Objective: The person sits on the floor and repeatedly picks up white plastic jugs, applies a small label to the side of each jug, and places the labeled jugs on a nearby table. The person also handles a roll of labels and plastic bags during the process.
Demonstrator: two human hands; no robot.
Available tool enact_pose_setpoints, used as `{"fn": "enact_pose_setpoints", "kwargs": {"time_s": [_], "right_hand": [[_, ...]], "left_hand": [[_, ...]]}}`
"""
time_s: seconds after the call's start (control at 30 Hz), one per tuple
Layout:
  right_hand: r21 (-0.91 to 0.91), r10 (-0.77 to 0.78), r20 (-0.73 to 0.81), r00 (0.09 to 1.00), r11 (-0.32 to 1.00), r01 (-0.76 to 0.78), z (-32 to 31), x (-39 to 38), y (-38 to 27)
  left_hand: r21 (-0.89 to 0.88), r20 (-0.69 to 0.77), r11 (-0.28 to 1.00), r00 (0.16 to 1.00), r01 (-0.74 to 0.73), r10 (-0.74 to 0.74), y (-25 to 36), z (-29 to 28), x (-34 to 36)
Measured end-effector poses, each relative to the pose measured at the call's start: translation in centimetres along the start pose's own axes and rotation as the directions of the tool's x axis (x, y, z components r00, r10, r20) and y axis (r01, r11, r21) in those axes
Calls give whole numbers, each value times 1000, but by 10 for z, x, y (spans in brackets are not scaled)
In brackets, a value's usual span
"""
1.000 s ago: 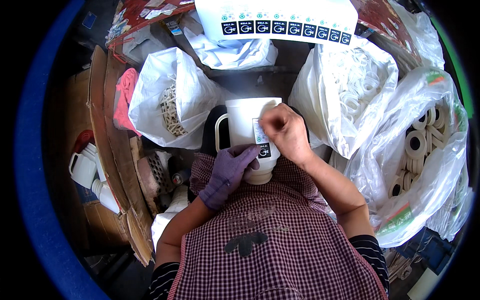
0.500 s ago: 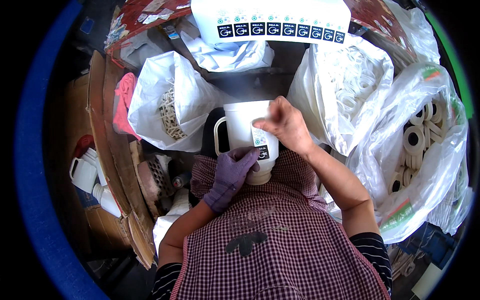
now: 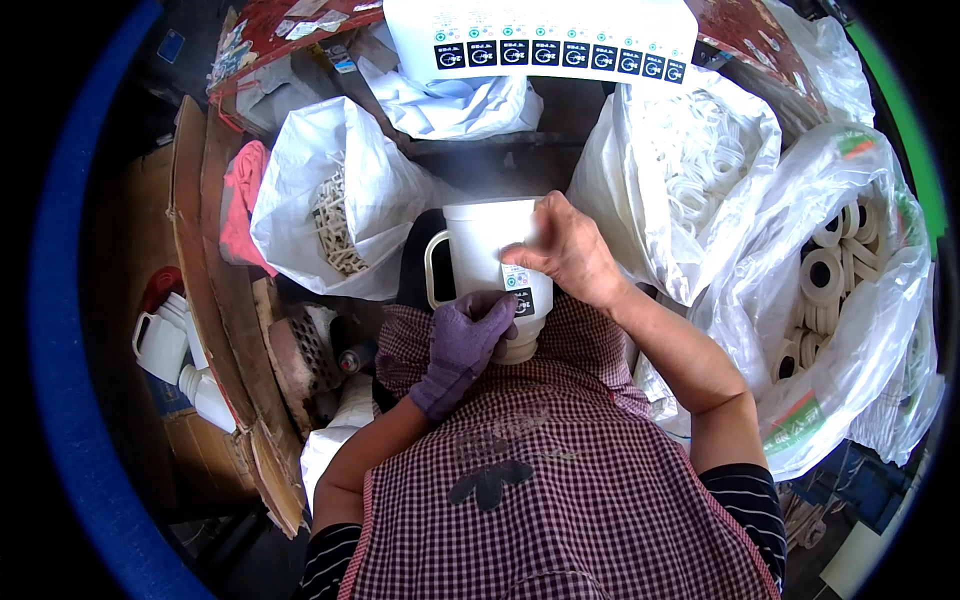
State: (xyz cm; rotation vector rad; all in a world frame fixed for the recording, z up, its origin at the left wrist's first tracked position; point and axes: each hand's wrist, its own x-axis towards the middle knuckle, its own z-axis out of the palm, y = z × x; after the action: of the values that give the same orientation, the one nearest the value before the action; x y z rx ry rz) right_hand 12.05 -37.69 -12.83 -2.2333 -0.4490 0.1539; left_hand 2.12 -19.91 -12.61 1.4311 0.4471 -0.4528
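A white plastic jug (image 3: 478, 250) with a side handle and a narrow stepped base rests upright in my lap on the checked apron (image 3: 530, 500). A label (image 3: 519, 300) with a black square runs down its front. My left hand (image 3: 465, 340), in a purple glove, is closed on the jug's lower part, its thumb at the label's lower end. My bare right hand (image 3: 563, 250) is at the upper right of the jug, thumb pressed on the label's top and fingers bent against the rim; the fingertips are partly smeared.
A label sheet (image 3: 545, 25) lies at the top. Sacks hold small pale parts (image 3: 340, 225), white rings (image 3: 715, 170) and dark-centred rolls (image 3: 822, 275). A cardboard wall (image 3: 200, 300) stands left of me, with white jugs (image 3: 160, 345) beyond it and a pink cloth (image 3: 242, 205) behind.
My right thumb has moved left and down onto the label's upper end, and its fingers have risen to the jug's rim. My left hand still holds the jug's lower part.
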Motion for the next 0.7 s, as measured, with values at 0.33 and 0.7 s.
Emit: {"fn": "enact_pose_setpoints", "kwargs": {"time_s": [0.33,0.7], "right_hand": [[-125,-229,-97,969,968,216,16,-18,15],[-196,-335,-34,942,926,323,0,-54,-6]], "left_hand": [[-4,-25,996,996,84,-84,-8,-11,-16],[657,-9,622,821,-425,571,5,-61,69]]}}
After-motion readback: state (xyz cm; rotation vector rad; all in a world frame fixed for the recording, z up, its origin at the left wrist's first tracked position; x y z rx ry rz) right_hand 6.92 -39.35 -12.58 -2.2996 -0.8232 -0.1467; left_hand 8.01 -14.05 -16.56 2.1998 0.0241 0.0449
